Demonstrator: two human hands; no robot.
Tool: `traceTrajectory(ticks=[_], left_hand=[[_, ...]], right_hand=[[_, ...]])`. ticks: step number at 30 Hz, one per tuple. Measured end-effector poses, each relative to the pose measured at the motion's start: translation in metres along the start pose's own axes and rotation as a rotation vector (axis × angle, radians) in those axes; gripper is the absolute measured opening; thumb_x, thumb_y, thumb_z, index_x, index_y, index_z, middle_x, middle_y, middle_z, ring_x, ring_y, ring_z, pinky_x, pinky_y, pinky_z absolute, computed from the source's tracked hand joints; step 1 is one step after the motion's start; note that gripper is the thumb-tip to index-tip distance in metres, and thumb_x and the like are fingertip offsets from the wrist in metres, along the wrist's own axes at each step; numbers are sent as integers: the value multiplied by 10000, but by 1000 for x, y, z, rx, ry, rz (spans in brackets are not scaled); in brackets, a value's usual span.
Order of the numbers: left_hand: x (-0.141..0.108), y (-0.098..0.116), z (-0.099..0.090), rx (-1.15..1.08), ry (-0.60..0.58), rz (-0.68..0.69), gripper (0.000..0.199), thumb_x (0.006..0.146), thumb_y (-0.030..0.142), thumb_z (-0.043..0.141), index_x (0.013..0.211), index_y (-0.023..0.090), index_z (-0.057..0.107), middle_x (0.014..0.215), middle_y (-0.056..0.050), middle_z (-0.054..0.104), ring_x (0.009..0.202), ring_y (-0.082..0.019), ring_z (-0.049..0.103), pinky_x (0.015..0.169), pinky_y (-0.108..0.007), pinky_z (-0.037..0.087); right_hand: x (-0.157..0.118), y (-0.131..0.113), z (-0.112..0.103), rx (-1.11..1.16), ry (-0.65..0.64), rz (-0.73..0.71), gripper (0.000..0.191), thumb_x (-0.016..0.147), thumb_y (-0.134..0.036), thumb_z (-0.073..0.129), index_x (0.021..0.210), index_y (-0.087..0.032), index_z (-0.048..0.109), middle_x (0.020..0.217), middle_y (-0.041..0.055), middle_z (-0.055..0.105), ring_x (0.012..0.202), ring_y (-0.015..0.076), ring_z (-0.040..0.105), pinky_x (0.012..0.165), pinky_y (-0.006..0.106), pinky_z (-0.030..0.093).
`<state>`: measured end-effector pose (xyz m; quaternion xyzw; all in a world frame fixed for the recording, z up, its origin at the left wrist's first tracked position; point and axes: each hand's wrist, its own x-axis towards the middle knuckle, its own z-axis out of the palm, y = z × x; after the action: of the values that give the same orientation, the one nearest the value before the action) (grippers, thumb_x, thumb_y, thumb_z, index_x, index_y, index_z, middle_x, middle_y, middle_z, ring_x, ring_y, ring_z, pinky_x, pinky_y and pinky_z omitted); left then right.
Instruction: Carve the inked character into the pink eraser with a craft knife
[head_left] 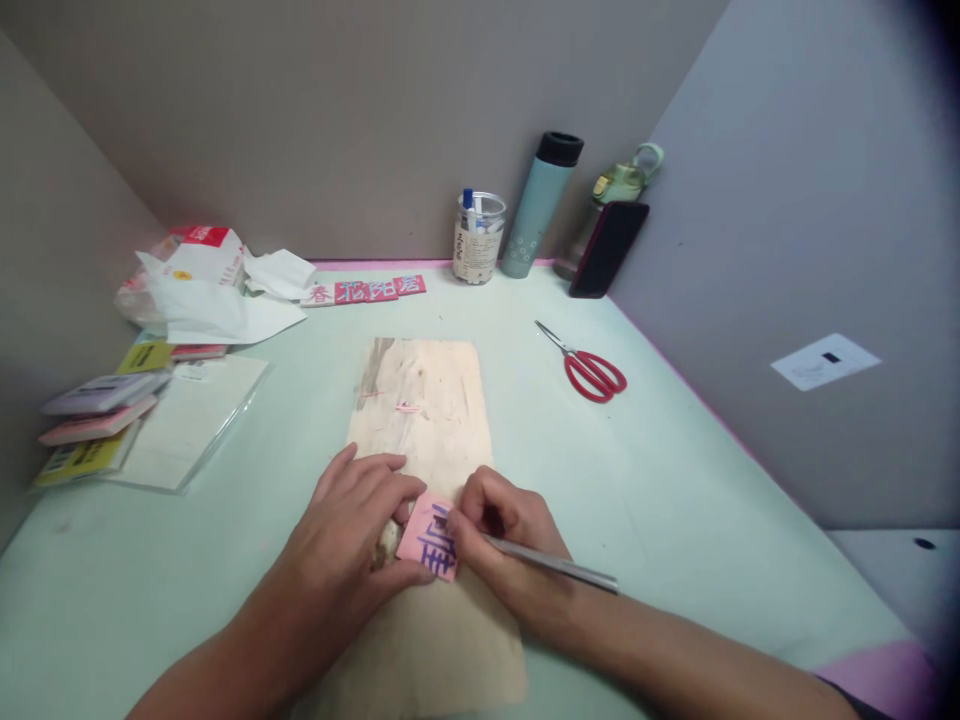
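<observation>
Small flat pink square (426, 533), purple marks on top, on near part of long, scuffed wood board (450, 390). Left hand (356, 530): thumb and finger pinch square's edges. Right hand (514, 540): fingers closed round thin shiny metal tool (559, 566), tip hidden by fingers. Right of board: scissors (586, 370), red loop handles, pointy blades. Far: clear round jar (475, 250), tall blue bottle (536, 215). Far left: crumply white tissues (206, 318).

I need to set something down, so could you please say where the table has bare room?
The table is bare between the scissors and right hand, and between the clear packet and left hand. It is crowded along the back, from tissues to phone, and around the pink piece over the board.
</observation>
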<state>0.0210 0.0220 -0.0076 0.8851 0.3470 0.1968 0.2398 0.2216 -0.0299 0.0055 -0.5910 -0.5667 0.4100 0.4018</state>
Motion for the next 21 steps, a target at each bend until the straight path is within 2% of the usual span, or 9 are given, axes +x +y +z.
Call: traceTrajectory(ticks=[5,21], left_hand=[[3,8,7,41,107,6,492,736,240,868,1052,263,491,963,-8,643,1218,-330,588,1165,-629,261],[5,15,15,88,203,10,396,798,346,815,952,253,462,843,7,586,1138,-342,629,1131,-613,283]], right_hand=[[-2,3,0,28,-12,-2,257,855,-199,578,673,-230,398,614,-70,433,562,104,369,515,236,298],[-1,-3,0,12,-12,34,249,856,-206,563,680,-231,388,610,-67,445,559,103,379,517,239,302]])
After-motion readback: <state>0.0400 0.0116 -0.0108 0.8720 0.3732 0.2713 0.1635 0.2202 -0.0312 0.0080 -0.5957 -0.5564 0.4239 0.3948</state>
